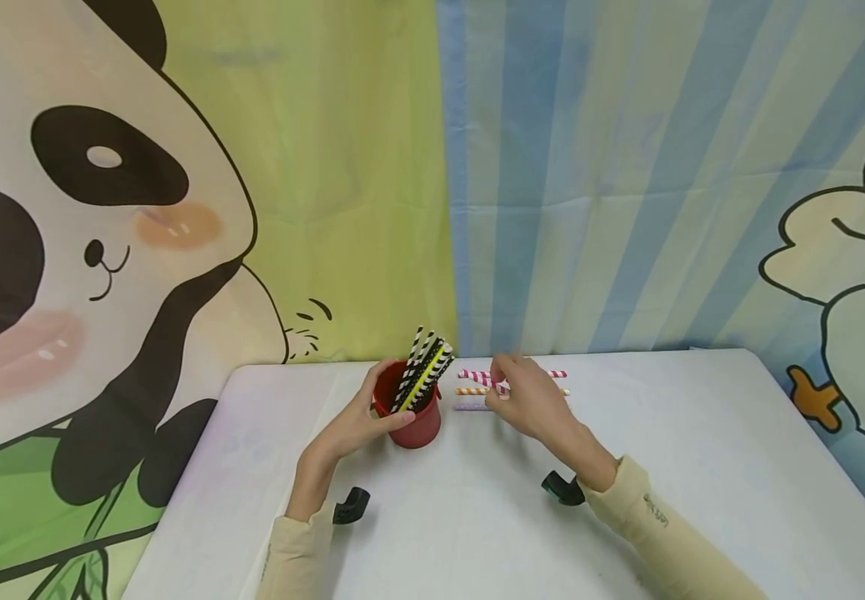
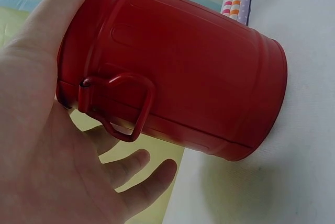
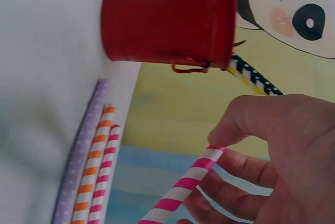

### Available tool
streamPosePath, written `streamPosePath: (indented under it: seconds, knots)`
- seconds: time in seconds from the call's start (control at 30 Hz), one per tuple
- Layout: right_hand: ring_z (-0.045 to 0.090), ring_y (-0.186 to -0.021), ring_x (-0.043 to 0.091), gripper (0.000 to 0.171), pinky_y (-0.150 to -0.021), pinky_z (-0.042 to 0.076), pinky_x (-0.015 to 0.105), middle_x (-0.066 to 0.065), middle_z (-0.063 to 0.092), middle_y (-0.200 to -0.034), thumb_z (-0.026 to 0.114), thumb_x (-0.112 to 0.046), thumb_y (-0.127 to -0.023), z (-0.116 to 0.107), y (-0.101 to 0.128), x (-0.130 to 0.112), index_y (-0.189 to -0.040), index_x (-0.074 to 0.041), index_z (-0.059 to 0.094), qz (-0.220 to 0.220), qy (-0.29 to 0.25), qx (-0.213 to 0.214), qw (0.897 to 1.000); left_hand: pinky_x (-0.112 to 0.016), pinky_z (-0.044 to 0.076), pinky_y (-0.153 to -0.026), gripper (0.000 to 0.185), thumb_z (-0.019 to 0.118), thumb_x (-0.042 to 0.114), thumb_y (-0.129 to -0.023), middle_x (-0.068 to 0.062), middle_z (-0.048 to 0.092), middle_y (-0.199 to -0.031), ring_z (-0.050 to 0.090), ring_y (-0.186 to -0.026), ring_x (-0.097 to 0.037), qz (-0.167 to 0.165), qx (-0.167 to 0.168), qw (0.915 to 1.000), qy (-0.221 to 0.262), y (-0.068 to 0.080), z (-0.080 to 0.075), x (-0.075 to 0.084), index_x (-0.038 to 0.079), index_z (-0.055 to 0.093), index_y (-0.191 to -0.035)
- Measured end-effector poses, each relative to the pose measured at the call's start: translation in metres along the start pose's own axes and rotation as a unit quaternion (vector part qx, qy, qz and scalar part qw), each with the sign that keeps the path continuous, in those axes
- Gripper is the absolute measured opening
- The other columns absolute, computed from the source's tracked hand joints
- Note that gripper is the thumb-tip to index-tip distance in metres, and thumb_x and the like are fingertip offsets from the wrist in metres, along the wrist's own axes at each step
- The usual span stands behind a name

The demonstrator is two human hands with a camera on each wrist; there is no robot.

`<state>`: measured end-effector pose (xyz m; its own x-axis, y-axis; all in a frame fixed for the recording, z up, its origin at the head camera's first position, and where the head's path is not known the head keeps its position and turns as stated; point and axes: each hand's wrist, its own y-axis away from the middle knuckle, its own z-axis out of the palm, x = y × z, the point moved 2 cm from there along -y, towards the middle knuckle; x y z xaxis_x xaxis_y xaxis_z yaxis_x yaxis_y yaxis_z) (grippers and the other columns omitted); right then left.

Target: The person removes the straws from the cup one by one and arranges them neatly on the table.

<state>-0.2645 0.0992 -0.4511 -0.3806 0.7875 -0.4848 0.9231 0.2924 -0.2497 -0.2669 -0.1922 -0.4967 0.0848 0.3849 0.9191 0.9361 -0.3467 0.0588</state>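
Note:
A small red metal bucket [image 1: 419, 432] with little side handles stands on the white table, tilted slightly. My left hand [image 1: 353, 423] holds it by the rim, thumb at the near side. Inside the bucket lean several black-and-white patterned paper straws [image 1: 432, 367], one with yellow. To the bucket's right, my right hand [image 1: 533, 404] pinches one end of a pink-and-white striped straw [image 3: 184, 183] between thumb and forefinger. Beneath and behind that hand lie another pink striped straw [image 3: 107, 166], an orange striped straw [image 3: 89, 177] and a lavender dotted straw [image 3: 78, 153].
The white table [image 1: 462, 525] reaches back to a curtain [image 1: 552, 208] with yellow and blue areas. A panda print [image 1: 102, 250] fills the left side. Black wrist-camera mounts [image 1: 352, 506] hang at both forearms, low over the tabletop.

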Motion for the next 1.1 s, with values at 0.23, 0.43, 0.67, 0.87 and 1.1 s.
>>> streamPosePath:
  seconds: [0.23,0.43,0.67,0.87,1.1]
  knots:
    - [0.045,-0.069,0.023,0.018,-0.059,0.035,0.033,0.001,0.049,-0.076,0.066,-0.008,-0.072,0.03,0.015,0.005,-0.082,-0.012,0.053,-0.068,0.111,0.033,0.991,-0.059,0.03,-0.117,0.09,0.08,0.039,-0.085,0.004,0.035,-0.155,0.033,-0.146,-0.026,-0.006,0.004,0.9999,-0.007,0.0,0.0,0.0,0.045,0.02,-0.152]
    - [0.047,-0.078,0.029,0.019,-0.064,0.036,0.038,0.009,0.052,-0.085,0.063,-0.006,-0.075,0.057,0.023,0.006,-0.092,-0.008,0.055,-0.096,0.181,0.035,0.978,-0.06,0.028,-0.117,0.089,0.08,0.038,-0.086,0.003,0.034,-0.156,0.031,-0.147,-0.027,-0.009,0.004,0.9999,-0.007,0.001,-0.001,0.001,0.045,0.021,-0.152]
    - [0.049,-0.082,0.031,0.023,-0.072,0.041,0.043,0.011,0.054,-0.087,0.064,-0.004,-0.075,0.066,0.028,0.01,-0.097,-0.006,0.057,-0.099,0.204,0.035,0.973,-0.061,0.029,-0.117,0.088,0.08,0.035,-0.086,0.003,0.035,-0.155,0.032,-0.146,-0.027,-0.008,0.003,1.0,0.0,0.001,-0.001,0.0,0.044,0.022,-0.152]
    - [0.049,-0.08,0.03,0.024,-0.07,0.04,0.043,0.011,0.053,-0.086,0.067,-0.005,-0.073,0.068,0.027,0.013,-0.094,-0.007,0.056,-0.099,0.215,0.041,0.971,-0.06,0.03,-0.116,0.088,0.08,0.035,-0.086,0.002,0.034,-0.156,0.032,-0.146,-0.028,-0.009,0.003,1.0,0.001,0.0,-0.001,0.0,0.044,0.022,-0.152]
    - [0.049,-0.082,0.03,0.024,-0.071,0.041,0.044,0.011,0.055,-0.088,0.068,-0.006,-0.074,0.071,0.027,0.013,-0.096,-0.006,0.058,-0.097,0.219,0.037,0.97,-0.06,0.03,-0.117,0.087,0.08,0.033,-0.087,0.002,0.035,-0.155,0.032,-0.146,-0.027,-0.005,0.002,1.0,0.004,-0.001,0.0,-0.001,0.042,0.022,-0.152]
